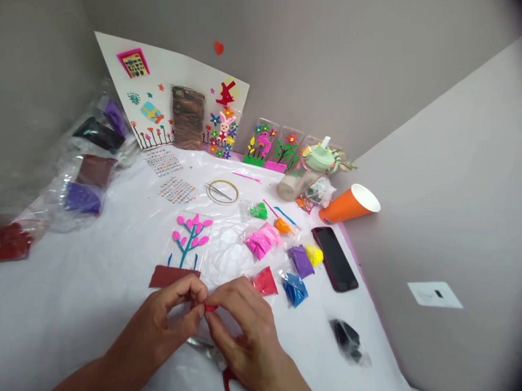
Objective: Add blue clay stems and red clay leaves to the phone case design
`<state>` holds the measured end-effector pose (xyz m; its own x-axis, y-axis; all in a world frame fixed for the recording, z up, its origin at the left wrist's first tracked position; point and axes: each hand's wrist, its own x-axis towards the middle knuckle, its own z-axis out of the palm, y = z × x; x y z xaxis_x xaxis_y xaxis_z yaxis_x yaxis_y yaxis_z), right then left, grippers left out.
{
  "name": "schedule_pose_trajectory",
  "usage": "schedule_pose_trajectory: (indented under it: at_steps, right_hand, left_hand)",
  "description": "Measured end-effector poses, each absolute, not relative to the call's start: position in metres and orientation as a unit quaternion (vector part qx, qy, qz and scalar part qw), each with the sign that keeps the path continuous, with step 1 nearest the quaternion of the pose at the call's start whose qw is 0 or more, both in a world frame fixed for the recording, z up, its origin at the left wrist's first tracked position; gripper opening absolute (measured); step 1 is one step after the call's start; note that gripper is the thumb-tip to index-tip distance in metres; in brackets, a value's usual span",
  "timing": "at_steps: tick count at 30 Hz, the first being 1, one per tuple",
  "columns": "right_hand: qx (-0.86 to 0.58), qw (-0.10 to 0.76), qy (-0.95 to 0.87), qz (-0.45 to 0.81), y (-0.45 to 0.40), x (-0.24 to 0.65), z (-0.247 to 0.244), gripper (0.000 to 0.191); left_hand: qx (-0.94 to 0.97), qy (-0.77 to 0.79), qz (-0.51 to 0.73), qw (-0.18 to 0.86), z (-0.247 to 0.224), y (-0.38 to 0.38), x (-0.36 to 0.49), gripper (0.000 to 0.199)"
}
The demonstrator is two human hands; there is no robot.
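Note:
A small red piece of clay [210, 308] is pinched between the fingertips of both hands. My left hand [166, 317] closes on its left side, and my right hand [245, 326] grips it from the right. Just beyond them lies a clear phone case [203, 251] with a pink-flowered plant on teal stems and a brown clay base [172, 277]. Beside my right hand is a red clay packet [265, 282]. Under the right hand, a dark red handle [227, 383] shows in part.
Pink [263, 240], purple [301, 261], blue [295, 289] and other clay packets lie right of the case. Farther right are a phone [336, 259] and an orange cup [348, 205]. A bottle [298, 179] and decorated cases stand behind; plastic bags [90, 178] lie left.

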<state>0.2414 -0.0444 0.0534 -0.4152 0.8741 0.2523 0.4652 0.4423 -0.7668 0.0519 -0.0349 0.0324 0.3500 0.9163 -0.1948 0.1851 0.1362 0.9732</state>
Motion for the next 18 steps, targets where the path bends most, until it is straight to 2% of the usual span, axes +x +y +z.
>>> schedule_pose_trajectory:
  at_steps: [6,10,18]
  right_hand:
    - [-0.416,0.336,-0.792,0.294,-0.0423,0.2421,0.0571,0.018]
    - [-0.436,0.379,-0.759,0.299,-0.0402,0.2408,0.0574,0.013]
    - [-0.491,0.396,-0.665,0.4,-0.0369,0.2406,0.0596,0.007]
  left_hand:
    - [0.562,0.465,0.333,0.598,0.035,-0.0321,0.0518,0.018]
    - [0.562,0.472,0.361,0.575,0.0341,-0.0346,0.0535,0.01]
    - [0.687,0.477,0.429,0.341,0.0262,-0.0417,0.0541,0.021]
